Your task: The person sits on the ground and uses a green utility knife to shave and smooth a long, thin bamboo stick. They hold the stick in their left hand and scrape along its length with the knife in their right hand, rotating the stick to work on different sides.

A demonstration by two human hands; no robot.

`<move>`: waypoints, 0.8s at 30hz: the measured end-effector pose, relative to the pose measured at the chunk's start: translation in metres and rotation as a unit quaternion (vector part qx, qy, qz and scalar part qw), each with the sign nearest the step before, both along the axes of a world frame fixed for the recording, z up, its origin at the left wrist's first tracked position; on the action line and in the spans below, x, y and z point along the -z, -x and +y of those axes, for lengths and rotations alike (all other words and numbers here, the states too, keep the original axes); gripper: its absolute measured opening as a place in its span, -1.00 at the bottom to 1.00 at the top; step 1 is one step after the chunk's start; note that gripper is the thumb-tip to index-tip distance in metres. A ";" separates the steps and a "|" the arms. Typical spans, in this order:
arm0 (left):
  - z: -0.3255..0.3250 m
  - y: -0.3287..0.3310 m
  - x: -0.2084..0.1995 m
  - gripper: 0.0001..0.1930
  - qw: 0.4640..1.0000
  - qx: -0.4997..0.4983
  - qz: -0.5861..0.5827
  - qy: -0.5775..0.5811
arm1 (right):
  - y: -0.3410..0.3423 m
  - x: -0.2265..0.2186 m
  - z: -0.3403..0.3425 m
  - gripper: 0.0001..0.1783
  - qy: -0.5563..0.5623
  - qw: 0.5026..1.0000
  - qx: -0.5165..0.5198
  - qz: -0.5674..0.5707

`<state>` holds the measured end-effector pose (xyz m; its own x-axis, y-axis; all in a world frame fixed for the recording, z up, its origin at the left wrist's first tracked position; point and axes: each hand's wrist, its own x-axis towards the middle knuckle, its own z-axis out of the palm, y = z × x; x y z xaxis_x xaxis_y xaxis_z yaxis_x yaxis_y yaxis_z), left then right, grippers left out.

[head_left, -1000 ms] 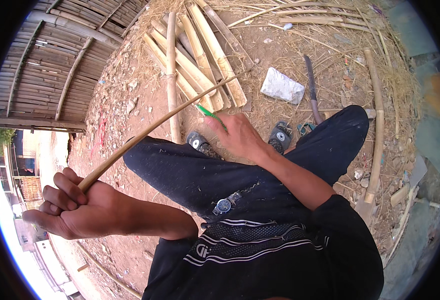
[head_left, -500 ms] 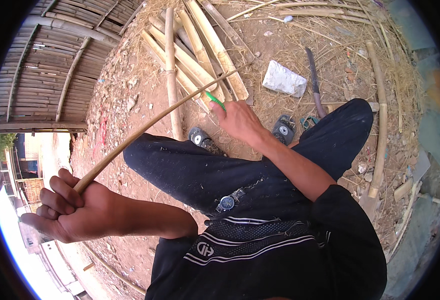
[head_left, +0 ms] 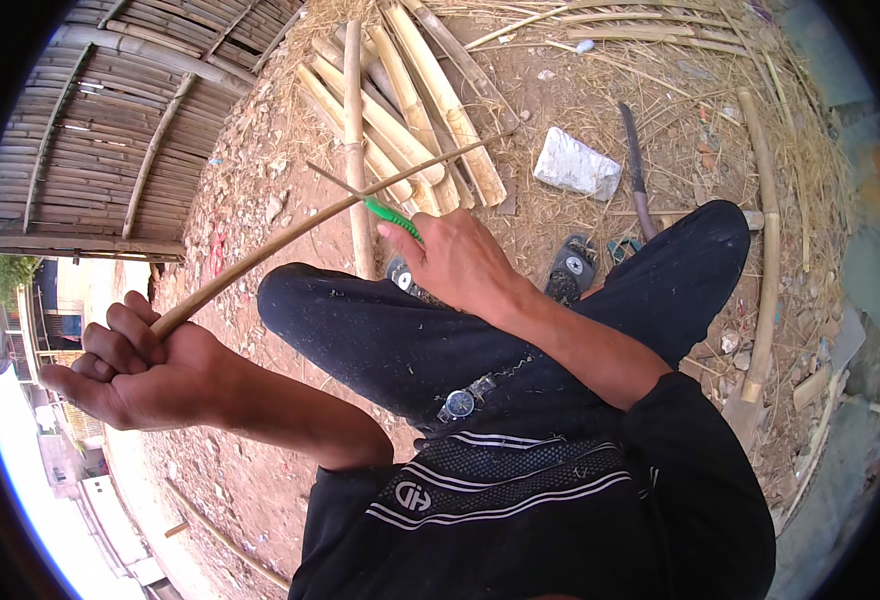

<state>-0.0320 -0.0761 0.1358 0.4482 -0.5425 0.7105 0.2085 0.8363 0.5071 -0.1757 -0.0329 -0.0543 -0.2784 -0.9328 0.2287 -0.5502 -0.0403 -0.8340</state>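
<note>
My left hand is closed around the thick end of a long, thin bamboo stick. The stick slants up and away to the right, its thin end passing over split bamboo pieces. In my right hand is a knife with a green handle. Its narrow dark blade lies crosswise at the stick's middle, pointing up and left, and seems to touch it. My right fingers are wrapped around the handle and partly hidden behind the back of the hand.
Split bamboo pieces lie ahead, beside a bamboo pole. A white stone block and a long dark-bladed machete rest right of them. A bamboo wall stands at left. A wristwatch lies on my lap.
My right hand has moved left and toward me along the stick, and the knife blade now shows across it. My left hand has risen slightly, still holding the stick.
</note>
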 end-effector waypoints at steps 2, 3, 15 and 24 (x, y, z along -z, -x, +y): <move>0.006 0.007 0.000 -0.50 1.000 0.008 -0.002 0.000 | -0.003 0.009 0.000 -0.41 0.026 0.999 0.013 -0.014; 0.005 0.007 -0.001 -0.49 1.000 0.000 -0.005 -0.003 | 0.004 0.027 -0.003 -0.41 -0.056 0.997 0.030 -0.046; 0.012 0.021 -0.005 -0.49 0.999 0.007 -0.040 0.025 | 0.014 0.042 -0.003 -0.38 -0.077 0.991 0.051 -0.098; 0.016 0.025 -0.009 -0.49 0.996 0.080 -0.013 0.023 | 0.022 0.023 0.010 -0.28 0.020 0.998 0.053 -0.030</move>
<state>-0.0568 -0.0601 0.1447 0.3402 -0.5716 0.7467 0.3279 0.8163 0.4755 -0.1974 -0.0231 -0.0773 -0.3891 -0.8880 0.2452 -0.5028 -0.0183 -0.8642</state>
